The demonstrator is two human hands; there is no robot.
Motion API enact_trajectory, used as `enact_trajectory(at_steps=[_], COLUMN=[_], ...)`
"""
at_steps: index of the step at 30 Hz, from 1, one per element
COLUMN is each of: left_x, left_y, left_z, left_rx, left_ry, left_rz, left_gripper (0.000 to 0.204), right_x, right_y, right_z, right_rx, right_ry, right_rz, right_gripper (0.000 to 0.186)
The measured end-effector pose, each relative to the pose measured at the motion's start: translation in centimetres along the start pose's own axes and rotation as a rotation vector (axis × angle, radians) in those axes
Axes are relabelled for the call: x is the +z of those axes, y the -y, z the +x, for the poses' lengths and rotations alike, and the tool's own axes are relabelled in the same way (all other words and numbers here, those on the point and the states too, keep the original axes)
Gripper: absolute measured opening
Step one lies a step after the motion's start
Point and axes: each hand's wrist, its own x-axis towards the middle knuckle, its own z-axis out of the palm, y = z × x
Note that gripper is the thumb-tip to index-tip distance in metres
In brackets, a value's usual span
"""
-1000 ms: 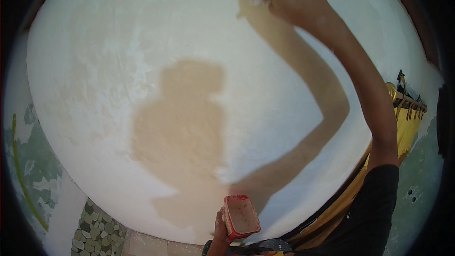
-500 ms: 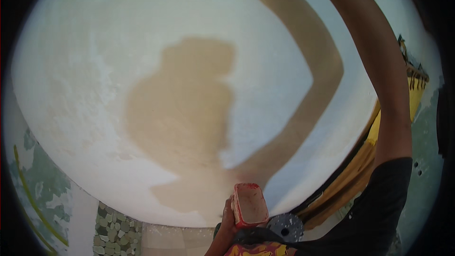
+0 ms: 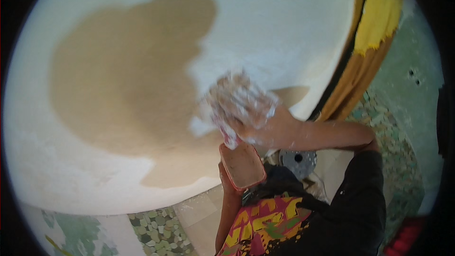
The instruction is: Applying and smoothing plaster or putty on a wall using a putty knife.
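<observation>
My left hand [image 3: 226, 180] is wrapped around the side of a red, rectangular plastic tub [image 3: 262, 163], which is tilted so its beige inside shows. Above the tub, my right hand [image 3: 251, 109] is smeared with white paste and blurred by motion. Its fingers are bent over a paste-coated, white and pink thing [image 3: 230, 135] that reaches down to the tub's far rim; its kind I cannot make out. Behind both hands stands a broad white wall surface [image 3: 265, 28], with my shadow falling across it.
On the right, a brown and yellow painted band [image 3: 374, 19] borders the white surface. A round grey disc with a centre hole [image 3: 298, 159] lies below, beside my dark sleeve. Pebble-patterned floor strips [image 3: 159, 232] and beige tiles [image 3: 199, 218] run along the bottom.
My right arm has come down from high on the white surface to just above the tub. The view has shifted rightward and the tub sits higher in it. My left hand keeps its hold.
</observation>
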Motion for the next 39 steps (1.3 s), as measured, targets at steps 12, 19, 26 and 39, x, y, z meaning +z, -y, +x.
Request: enact_trajectory(at_steps=[12,19,26,39], left_x=[-4.2,-5.5,-7.8,-8.5], left_y=[2.4,2.6,1.4,0.8], left_z=[5.2,7.4,8.3,9.1], left_rx=[-0.106,-0.153,-0.374,-0.476], left_ry=[-0.257,-0.229,-0.063,-0.016], left_rz=[0.541,0.641,0.346,0.622], left_gripper=[0.077,0.082,0.084,0.061], right_x=[-0.5,4.1,3.9,5.4], right_y=[10.3,12.4,12.0,17.7], right_z=[-16.9,-20.1,-19.2,-21.8], right_rx=[1.483,1.555,1.517,1.761], right_ry=[0.082,0.143,0.281,0.245], right_rz=[1.001,0.873,0.841,0.653], right_gripper=[0.028,0.039,0.045,0.041])
